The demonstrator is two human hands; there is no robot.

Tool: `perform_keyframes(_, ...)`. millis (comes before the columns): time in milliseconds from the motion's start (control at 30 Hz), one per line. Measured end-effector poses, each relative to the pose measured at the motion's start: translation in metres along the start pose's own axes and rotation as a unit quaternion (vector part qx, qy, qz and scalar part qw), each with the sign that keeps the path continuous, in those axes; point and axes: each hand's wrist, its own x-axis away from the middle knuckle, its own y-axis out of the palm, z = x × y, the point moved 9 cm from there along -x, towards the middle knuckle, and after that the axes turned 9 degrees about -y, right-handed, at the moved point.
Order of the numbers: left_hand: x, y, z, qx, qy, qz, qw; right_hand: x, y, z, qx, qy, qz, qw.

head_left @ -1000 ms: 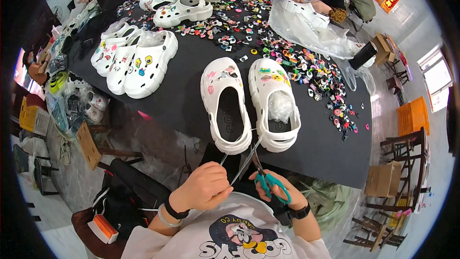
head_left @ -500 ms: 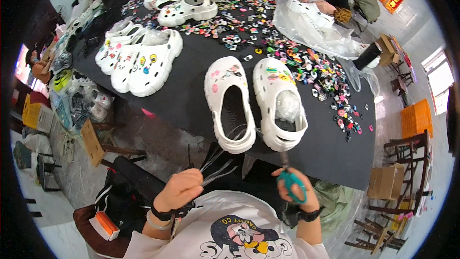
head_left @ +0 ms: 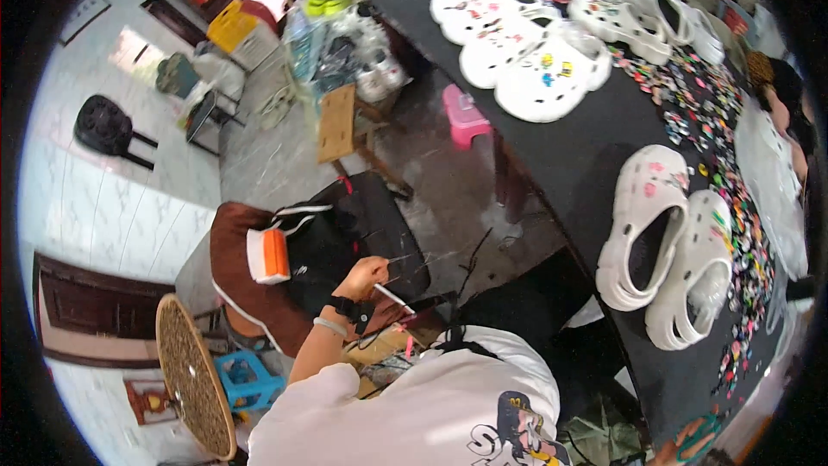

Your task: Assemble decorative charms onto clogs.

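My left hand (head_left: pixel 369 273) is closed in a fist off to the left, over a black bag on a seat. Thin clear plastic strands (head_left: pixel 405 259) stick out of it. At the bottom right rim, my right hand (head_left: pixel 686 449) is closed around teal-handled scissors (head_left: pixel 700 436), partly cut off by the frame. Beyond that hand, a pair of white clogs stands on the black table: the left clog (head_left: pixel 614 250) is hollow, and the right clog (head_left: pixel 660 319) has clear plastic wadding inside. Small colourful charms decorate both toes.
More white charm-covered clogs (head_left: pixel 543 91) stand farther along the black table (head_left: pixel 595 151). Loose charms (head_left: pixel 750 242) are strewn along its far side. Left are a wooden stool (head_left: pixel 336 125), a pink stool (head_left: pixel 466 116), a blue stool (head_left: pixel 248 380) and an orange-and-white pack (head_left: pixel 269 256).
My view has swung left, so the table and clogs sit farther right. My left hand has moved away from the table with the strands, while the scissors are now at the picture's rim.
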Motion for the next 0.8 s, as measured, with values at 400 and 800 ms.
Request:
perform_keyframes(400,0.143,-0.106,-0.311,0.058,-0.335,0.061,0.938,-0.053,-0.019,-0.057,0.359,-0.247,0.006,0.900)
perform_keyframes(800,0.126,-0.125,-0.416,-0.175,-0.387,0.124,0.897,-0.092,-0.066,0.014,0.183,-0.098,-0.047,0.977)
